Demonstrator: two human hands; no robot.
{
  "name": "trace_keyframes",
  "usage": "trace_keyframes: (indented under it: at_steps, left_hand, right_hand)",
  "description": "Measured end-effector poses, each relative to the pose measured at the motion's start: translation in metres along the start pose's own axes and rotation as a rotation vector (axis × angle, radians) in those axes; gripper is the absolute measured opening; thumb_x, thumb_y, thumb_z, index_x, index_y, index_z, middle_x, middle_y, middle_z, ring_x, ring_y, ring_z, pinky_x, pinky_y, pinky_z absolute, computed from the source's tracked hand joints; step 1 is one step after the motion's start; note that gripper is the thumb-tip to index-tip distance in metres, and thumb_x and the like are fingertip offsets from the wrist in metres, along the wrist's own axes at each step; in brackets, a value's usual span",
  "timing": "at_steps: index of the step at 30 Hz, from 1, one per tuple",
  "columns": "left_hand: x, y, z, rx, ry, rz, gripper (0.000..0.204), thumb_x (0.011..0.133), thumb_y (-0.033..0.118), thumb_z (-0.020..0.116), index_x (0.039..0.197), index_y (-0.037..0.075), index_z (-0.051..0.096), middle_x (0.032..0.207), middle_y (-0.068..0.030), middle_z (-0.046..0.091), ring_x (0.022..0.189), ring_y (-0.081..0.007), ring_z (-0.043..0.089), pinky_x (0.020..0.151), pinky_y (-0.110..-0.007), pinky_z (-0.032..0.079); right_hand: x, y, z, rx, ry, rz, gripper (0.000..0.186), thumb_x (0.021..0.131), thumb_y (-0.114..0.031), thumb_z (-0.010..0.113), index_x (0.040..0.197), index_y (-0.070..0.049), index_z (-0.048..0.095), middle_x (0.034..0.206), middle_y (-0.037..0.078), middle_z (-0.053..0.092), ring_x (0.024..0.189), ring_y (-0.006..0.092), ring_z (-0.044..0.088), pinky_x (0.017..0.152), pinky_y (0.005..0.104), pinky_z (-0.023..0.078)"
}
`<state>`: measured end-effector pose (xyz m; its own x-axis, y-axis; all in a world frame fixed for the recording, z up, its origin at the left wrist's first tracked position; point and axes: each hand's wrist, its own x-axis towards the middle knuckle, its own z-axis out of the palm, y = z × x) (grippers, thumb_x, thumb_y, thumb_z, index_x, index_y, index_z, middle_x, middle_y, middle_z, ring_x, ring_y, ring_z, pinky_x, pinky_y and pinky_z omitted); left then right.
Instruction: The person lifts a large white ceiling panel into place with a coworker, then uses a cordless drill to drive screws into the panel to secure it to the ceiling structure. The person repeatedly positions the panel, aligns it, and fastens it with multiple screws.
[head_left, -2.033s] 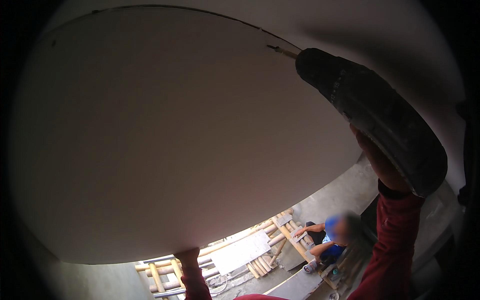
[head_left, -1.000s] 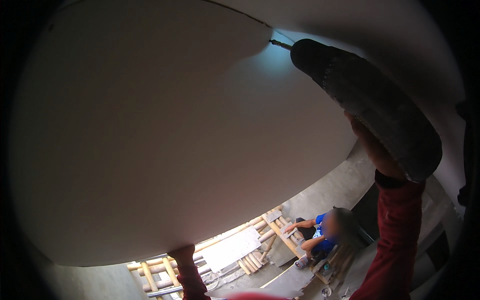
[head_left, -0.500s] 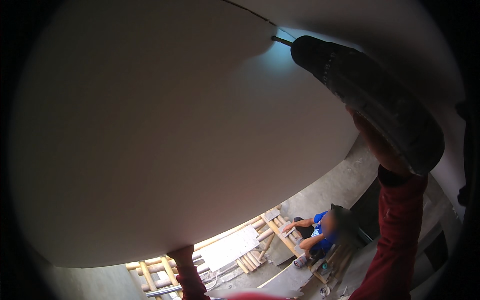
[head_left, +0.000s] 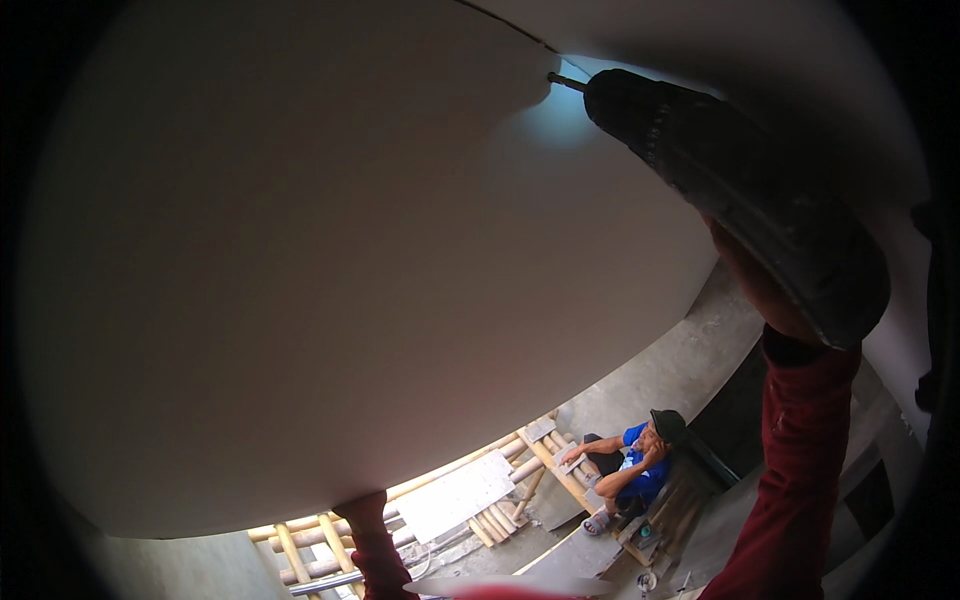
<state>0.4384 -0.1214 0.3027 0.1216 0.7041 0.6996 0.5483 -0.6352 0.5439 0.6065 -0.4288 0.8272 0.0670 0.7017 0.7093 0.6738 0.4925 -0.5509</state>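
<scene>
A large pale board (head_left: 360, 280) fills most of the view overhead. My right hand (head_left: 758, 275) is wrapped round the grip of a dark power drill (head_left: 740, 170), mostly behind the tool's body. The drill's thin bit (head_left: 568, 82) points to the upper left, its tip at the board near a dark seam (head_left: 510, 27). A bluish light from the drill falls on the surface round the bit. Below, my left hand (head_left: 362, 508) reaches up to the board's near edge; the board hides its fingers.
Down below, a co-worker (head_left: 640, 465) in a blue shirt and dark cap sits by wooden planks. Bamboo poles (head_left: 295, 555) and a white sheet (head_left: 455, 497) lie beneath the board's edge. A grey wall (head_left: 670, 365) rises behind.
The drill and my right forearm have shifted very slightly to the right, with the bit still at the seam. My left hand stays at the board's edge.
</scene>
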Motion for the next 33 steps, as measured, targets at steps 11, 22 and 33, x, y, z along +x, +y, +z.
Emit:
trace_keyframes:
  at_steps: [11,22,33]
  left_hand:
    - [0.002,-0.012,0.005,-0.016,0.082,0.081,0.055,0.083,0.038,0.070,0.129,0.009,0.060,0.125,-0.0113,0.064,0.120,-0.0317,0.058,0.106,-0.046,0.042]
    - [0.013,-0.024,0.005,-0.015,0.078,0.060,0.052,0.084,0.035,0.071,0.127,0.008,0.060,0.125,-0.0132,0.063,0.116,-0.0330,0.059,0.101,-0.045,0.045]
    - [-0.006,-0.062,0.022,-0.016,-0.061,-0.003,0.057,0.081,0.031,0.074,0.130,0.008,0.058,0.127,-0.0152,0.061,0.119,-0.0352,0.057,0.104,-0.047,0.043]
  right_hand:
    - [0.001,0.007,0.005,-0.178,-0.017,0.012,0.063,0.095,-0.027,0.066,0.147,-0.010,0.034,0.150,0.012,0.042,0.135,0.0236,0.046,0.117,0.0371,0.034]
    - [0.034,0.018,0.036,0.675,-0.258,0.099,0.050,0.096,-0.030,0.064,0.139,-0.008,0.052,0.147,0.017,0.047,0.140,0.0318,0.040,0.120,0.0452,0.028]
    - [-0.091,0.035,0.050,-0.317,0.543,0.030,0.054,0.084,-0.024,0.074,0.130,-0.003,0.055,0.126,0.015,0.057,0.116,0.0275,0.053,0.098,0.0412,0.041]
